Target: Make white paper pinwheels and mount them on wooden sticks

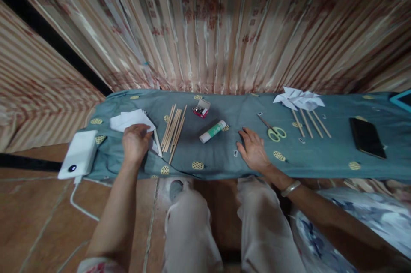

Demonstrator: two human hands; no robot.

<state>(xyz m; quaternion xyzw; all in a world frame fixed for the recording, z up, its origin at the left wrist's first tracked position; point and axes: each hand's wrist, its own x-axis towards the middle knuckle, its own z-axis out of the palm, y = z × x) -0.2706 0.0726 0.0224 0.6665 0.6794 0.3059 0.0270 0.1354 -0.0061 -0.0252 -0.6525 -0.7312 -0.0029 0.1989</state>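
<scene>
From my remote seat I saw a long, low tabletop running across the middle of the frame, draped in a grey-blue cloth dotted with yellow round motifs. Behind it hung pleated curtains in faded pink and cream, filling the whole upper half. The floor at lower left was brownish tile, with a white cable trailing over it.

The left hand lay left of centre, its fingers curled down onto a stack of white paper sheets and pressing on their near edge. Just right of that hand lay a bundle of wooden sticks, fanned slightly, one paler stick touching the paper's corner. The right hand rested flat on the cloth right of centre, fingers released and spread, holding nothing; a bangle sat on its wrist.

Between the hands lay a glue stick with a green label, tilted, and above it a small open red box. Near the right hand's fingertips lay scissors with pale green handles. Further right sat folded white paper pinwheels on four sticks, and well apart, a dark phone. A white power bank sat at the tabletop's left end.
</scene>
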